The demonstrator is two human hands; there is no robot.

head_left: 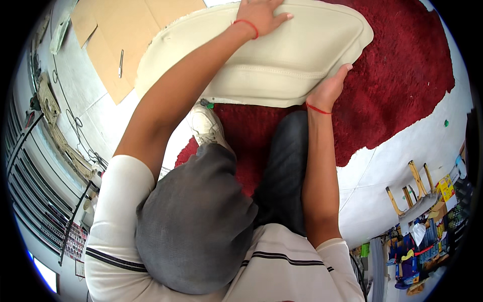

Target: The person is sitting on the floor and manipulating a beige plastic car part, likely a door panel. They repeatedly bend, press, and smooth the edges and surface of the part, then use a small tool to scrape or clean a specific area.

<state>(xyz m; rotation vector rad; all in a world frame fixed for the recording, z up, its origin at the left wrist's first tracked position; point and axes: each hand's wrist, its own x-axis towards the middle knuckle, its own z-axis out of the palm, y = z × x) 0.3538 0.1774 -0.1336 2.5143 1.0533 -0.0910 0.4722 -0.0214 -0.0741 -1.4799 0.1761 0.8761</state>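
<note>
Nearby, cardboard [136,30], white shoe [205,123]; cream panel [276,58] over rug [402,65]

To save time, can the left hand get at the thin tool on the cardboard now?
Probably yes: the thin tool lies uncovered on the cardboard, though the left hand, resting on the cream panel, would need to lift off first.

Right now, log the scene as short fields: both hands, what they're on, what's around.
left hand: palm down on the cream panel, fingertips cut off by the frame
right hand: at the panel's lower right edge, thumb along it; other fingers hidden
panel: stitched seam across it, partly over a red rug
left side: brown cardboard, thin silver tool on it
near lower edge: white shoe
</note>
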